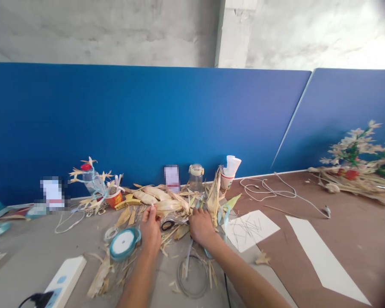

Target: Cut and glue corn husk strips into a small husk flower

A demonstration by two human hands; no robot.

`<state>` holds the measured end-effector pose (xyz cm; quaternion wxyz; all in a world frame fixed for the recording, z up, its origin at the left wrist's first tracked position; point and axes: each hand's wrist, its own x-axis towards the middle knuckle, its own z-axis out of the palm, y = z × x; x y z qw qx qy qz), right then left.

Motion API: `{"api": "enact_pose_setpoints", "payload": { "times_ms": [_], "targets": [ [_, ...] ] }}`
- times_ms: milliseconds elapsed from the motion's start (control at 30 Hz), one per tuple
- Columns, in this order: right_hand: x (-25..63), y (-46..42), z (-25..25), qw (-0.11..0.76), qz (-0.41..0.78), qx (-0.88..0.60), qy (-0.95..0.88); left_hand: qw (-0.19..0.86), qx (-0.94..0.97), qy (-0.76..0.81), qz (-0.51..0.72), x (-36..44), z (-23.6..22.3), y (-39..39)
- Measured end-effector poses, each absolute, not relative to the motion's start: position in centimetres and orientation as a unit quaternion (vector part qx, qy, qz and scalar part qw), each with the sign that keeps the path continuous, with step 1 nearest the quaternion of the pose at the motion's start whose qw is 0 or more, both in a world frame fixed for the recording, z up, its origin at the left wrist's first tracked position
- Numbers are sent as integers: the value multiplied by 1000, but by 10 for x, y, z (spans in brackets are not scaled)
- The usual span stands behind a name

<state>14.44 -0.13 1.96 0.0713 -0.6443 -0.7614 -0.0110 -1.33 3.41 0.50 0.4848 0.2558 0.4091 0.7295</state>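
Note:
Dried corn husks lie in a pile against the foot of the blue partition. At the pile's left front is my left hand, thumb and fingers pinched together; a small pale bit shows at the fingertips, too small to name. My right hand is closed and turned down at the front of the pile, its fingertips hidden, so what it grips cannot be made out. Between the hands lie scissors with black handles. Left of my left hand is a spool of light blue ribbon.
A coil of grey wire lies in front. White paper with several thin wires is to the right, beside a paper strip. A paper cup and jar stand behind; a power strip lies front left.

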Motion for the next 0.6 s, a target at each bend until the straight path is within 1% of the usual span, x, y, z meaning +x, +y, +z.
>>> {"api": "enact_pose_setpoints", "payload": {
  "times_ms": [200, 367, 433, 600],
  "targets": [
    [133, 17, 13, 38, -15, -631, -775, 478, 267, 421, 723, -13, 5, 34],
    [132, 16, 17, 46, -32, -616, -786, 482, 253, 412, 731, -11, 5, 34],
    [132, 15, 19, 77, -54, -622, -777, 485, 239, 402, 739, -12, 7, 34],
    [138, 20, 24, 202, -133, -642, -728, 450, 195, 366, 791, -22, 15, 36]
  ]
}}
